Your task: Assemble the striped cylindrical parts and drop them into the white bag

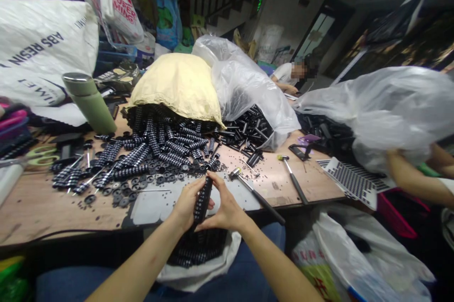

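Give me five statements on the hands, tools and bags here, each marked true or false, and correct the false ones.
1. The left hand and right hand are both on one black studded cylinder. True.
2. The green flask lies flat on its side. False: the green flask stands on its base.
3. Two hammers lie to the right of the hands. True.
4. The yellow bag is closed. False: the yellow bag is open, with piled cylinders at its mouth.
5. An open white sack holds dark pieces. True.

Dim room, stretched blurry edges.
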`<move>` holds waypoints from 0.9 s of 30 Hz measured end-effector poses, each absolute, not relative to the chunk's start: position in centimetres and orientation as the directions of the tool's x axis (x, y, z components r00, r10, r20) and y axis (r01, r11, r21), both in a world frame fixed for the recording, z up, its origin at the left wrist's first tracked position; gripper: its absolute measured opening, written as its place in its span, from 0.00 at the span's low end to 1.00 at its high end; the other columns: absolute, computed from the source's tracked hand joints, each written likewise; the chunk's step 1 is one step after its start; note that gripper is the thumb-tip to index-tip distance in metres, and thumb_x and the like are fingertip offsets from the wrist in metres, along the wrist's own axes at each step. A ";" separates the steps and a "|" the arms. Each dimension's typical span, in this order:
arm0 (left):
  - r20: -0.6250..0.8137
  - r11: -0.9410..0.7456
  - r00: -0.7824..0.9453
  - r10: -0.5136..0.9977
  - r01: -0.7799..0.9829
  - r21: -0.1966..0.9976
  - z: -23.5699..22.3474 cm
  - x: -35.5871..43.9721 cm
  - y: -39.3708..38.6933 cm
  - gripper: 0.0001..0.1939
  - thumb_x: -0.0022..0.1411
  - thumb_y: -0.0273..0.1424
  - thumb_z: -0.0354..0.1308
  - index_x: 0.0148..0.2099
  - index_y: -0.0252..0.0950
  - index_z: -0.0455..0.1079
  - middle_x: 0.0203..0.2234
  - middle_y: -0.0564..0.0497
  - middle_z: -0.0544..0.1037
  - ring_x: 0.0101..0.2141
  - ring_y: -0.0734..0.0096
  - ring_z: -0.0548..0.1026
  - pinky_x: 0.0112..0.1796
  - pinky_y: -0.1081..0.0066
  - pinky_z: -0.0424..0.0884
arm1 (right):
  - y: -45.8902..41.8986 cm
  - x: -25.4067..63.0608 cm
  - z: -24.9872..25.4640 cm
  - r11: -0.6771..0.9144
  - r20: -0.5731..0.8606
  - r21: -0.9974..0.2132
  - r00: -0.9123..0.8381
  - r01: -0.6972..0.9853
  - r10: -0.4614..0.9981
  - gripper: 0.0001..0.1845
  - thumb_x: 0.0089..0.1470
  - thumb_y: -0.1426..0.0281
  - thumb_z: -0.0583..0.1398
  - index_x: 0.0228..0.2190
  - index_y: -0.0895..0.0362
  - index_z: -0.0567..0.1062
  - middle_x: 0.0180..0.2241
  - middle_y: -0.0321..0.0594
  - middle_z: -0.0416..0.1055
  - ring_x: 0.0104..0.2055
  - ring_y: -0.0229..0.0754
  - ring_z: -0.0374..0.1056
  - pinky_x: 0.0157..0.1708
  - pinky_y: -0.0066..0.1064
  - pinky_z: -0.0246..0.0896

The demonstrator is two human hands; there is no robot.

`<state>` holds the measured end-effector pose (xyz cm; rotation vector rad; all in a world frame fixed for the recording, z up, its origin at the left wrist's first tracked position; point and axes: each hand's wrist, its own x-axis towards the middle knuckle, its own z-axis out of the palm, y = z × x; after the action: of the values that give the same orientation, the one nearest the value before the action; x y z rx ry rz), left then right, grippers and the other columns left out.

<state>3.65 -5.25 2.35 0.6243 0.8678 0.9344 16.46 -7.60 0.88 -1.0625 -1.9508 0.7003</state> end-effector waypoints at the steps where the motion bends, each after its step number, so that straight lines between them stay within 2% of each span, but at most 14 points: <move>1: -0.372 0.480 0.316 0.873 -0.416 0.772 2.4 3.7 -5.2 0.12 0.52 0.35 0.56 0.38 0.35 0.66 0.17 0.58 0.67 0.15 0.75 0.69 0.16 0.75 0.67 | -7.6 16.5 0.7 0.488 0.369 -0.758 -0.334 0.432 0.868 0.63 0.25 0.58 0.70 0.57 0.57 0.43 0.58 0.51 0.45 0.60 0.50 0.45 0.59 0.41 0.42; 6: -0.463 0.552 0.312 0.829 -0.330 0.766 2.3 3.9 -4.9 0.10 0.55 0.35 0.53 0.35 0.34 0.66 0.15 0.56 0.68 0.14 0.76 0.68 0.15 0.78 0.65 | -8.0 16.3 0.4 0.433 0.337 -0.781 -0.280 0.450 0.899 0.59 0.26 0.65 0.70 0.56 0.56 0.45 0.56 0.49 0.49 0.58 0.49 0.49 0.57 0.40 0.47; 10: -0.459 0.529 0.329 0.826 -0.166 0.832 1.1 3.9 -4.6 0.15 0.57 0.38 0.48 0.38 0.32 0.68 0.15 0.52 0.69 0.15 0.74 0.69 0.18 0.75 0.67 | -8.1 15.7 -0.6 0.346 0.295 -0.802 -0.181 0.487 0.938 0.57 0.25 0.67 0.69 0.55 0.56 0.48 0.53 0.48 0.52 0.56 0.49 0.52 0.55 0.39 0.49; 12: -0.296 0.318 0.288 0.911 -0.032 0.947 -0.3 4.0 -4.6 0.16 0.56 0.37 0.49 0.43 0.33 0.68 0.23 0.49 0.73 0.22 0.71 0.71 0.25 0.69 0.71 | -8.2 15.2 -1.7 0.301 0.280 -0.798 -0.121 0.523 0.952 0.56 0.25 0.67 0.69 0.55 0.57 0.48 0.53 0.50 0.53 0.55 0.51 0.53 0.55 0.41 0.49; 14: 0.007 -0.056 0.252 0.968 0.187 0.981 -2.2 4.0 -4.8 0.18 0.54 0.33 0.52 0.48 0.35 0.66 0.33 0.46 0.73 0.32 0.66 0.72 0.36 0.63 0.71 | -8.3 15.0 -3.1 0.281 0.284 -0.768 -0.087 0.576 0.955 0.55 0.27 0.67 0.68 0.55 0.59 0.47 0.53 0.52 0.53 0.56 0.52 0.51 0.55 0.43 0.49; 16: 0.260 -0.385 0.331 0.907 0.403 0.830 -4.1 3.9 -4.9 0.21 0.54 0.27 0.51 0.51 0.35 0.64 0.38 0.44 0.71 0.38 0.64 0.70 0.42 0.60 0.67 | -8.5 15.6 -4.1 0.274 0.280 -0.707 -0.098 0.651 0.955 0.54 0.31 0.66 0.66 0.56 0.60 0.45 0.54 0.54 0.52 0.57 0.53 0.49 0.54 0.45 0.48; 18: 0.355 -0.586 0.483 0.800 0.502 0.636 -5.5 3.5 -4.9 0.21 0.56 0.22 0.46 0.53 0.33 0.62 0.39 0.41 0.71 0.40 0.64 0.69 0.42 0.60 0.67 | -8.8 17.5 -4.6 0.198 0.260 -0.603 -0.045 0.773 0.965 0.50 0.36 0.63 0.65 0.56 0.61 0.46 0.55 0.55 0.51 0.57 0.54 0.48 0.53 0.46 0.49; 19: 0.366 -0.657 0.558 0.745 0.515 0.551 -5.9 3.1 -4.8 0.22 0.57 0.20 0.44 0.53 0.32 0.62 0.39 0.40 0.71 0.40 0.64 0.69 0.41 0.61 0.67 | -9.0 18.8 -4.6 0.103 0.251 -0.523 0.037 0.846 0.967 0.46 0.39 0.61 0.64 0.55 0.61 0.49 0.54 0.56 0.53 0.56 0.55 0.50 0.52 0.47 0.50; 21: 0.378 -0.755 0.657 0.652 0.515 0.406 -6.1 2.4 -4.5 0.21 0.57 0.19 0.42 0.53 0.31 0.62 0.41 0.38 0.71 0.41 0.63 0.69 0.40 0.61 0.67 | -9.2 21.9 -4.1 -0.163 0.240 -0.319 0.246 0.934 0.939 0.30 0.48 0.61 0.59 0.50 0.61 0.60 0.49 0.58 0.59 0.52 0.57 0.55 0.46 0.48 0.53; 23: 0.371 -0.790 0.698 0.612 0.529 0.309 -5.6 1.6 -4.2 0.21 0.58 0.19 0.42 0.53 0.32 0.62 0.41 0.39 0.71 0.40 0.63 0.68 0.40 0.61 0.66 | -9.5 24.5 -3.4 -0.319 0.201 -0.148 0.345 0.936 0.917 0.14 0.54 0.65 0.53 0.38 0.61 0.68 0.40 0.56 0.66 0.45 0.56 0.61 0.40 0.45 0.55; 25: 0.336 -0.786 0.711 0.618 0.566 0.250 -4.8 1.2 -3.9 0.21 0.58 0.20 0.41 0.53 0.33 0.62 0.40 0.40 0.72 0.40 0.64 0.68 0.39 0.62 0.65 | -10.1 25.5 -2.6 -0.325 0.144 -0.113 0.339 0.939 0.930 0.11 0.56 0.67 0.49 0.31 0.59 0.68 0.32 0.51 0.68 0.37 0.51 0.65 0.35 0.38 0.56; 27: 0.296 -0.770 0.712 0.637 0.605 0.203 -4.2 0.9 -3.7 0.21 0.58 0.19 0.41 0.53 0.33 0.63 0.41 0.41 0.72 0.39 0.64 0.69 0.39 0.62 0.64 | -11.2 24.8 -2.0 -0.273 0.112 -0.231 0.304 0.934 0.946 0.14 0.59 0.66 0.45 0.30 0.57 0.66 0.27 0.44 0.69 0.31 0.45 0.66 0.29 0.31 0.55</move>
<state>0.92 -3.70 -4.20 2.8211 1.0255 0.5392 24.84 -11.17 -1.97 -2.3204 -1.7146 0.0690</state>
